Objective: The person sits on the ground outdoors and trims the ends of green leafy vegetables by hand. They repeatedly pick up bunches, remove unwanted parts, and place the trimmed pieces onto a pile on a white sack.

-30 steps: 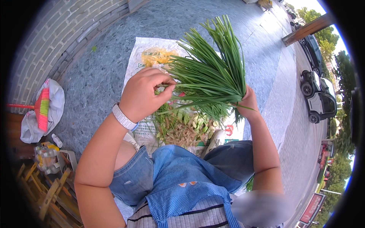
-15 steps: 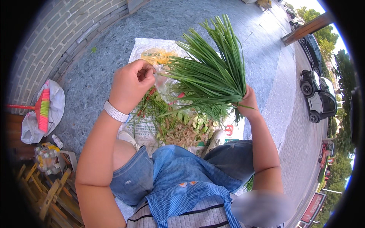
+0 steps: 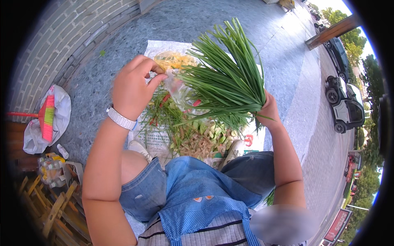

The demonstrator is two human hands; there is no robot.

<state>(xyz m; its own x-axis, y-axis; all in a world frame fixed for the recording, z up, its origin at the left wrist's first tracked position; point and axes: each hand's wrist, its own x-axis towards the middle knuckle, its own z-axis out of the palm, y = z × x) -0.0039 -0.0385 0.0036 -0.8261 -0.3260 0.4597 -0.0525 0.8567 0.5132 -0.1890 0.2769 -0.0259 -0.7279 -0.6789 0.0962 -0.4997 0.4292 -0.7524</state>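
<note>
My right hand [image 3: 269, 110] is closed around the base of a big bunch of long green garlic chives [image 3: 230, 78], whose leaves fan out up and to the left. Left of the leaf tips is my left hand [image 3: 135, 82], with a pale watch band on its wrist. Its thumb and forefinger are pinched together; anything between them is too small to make out. Behind the fingertips lies a clear plastic bag [image 3: 177, 92]. Below the chives, a heap of vegetable scraps [image 3: 197, 137], green stems, pale leaves and brown peelings, is spread over a white printed sack [image 3: 154, 141].
Yellow scraps [image 3: 174, 60] lie at the sack's far end. A red brush [image 3: 47, 119] rests on a white plastic bag [image 3: 30, 139] at the left, near bottles [image 3: 51, 170] and wooden slats [image 3: 53, 213]. My shoes [image 3: 234, 151] stand on the sack. Parked cars [image 3: 347, 102] are at the right.
My left hand has turned and risen slightly, its fingers less curled and the pinch pointing right. My right hand still grips the chives, which have tilted only a little.
</note>
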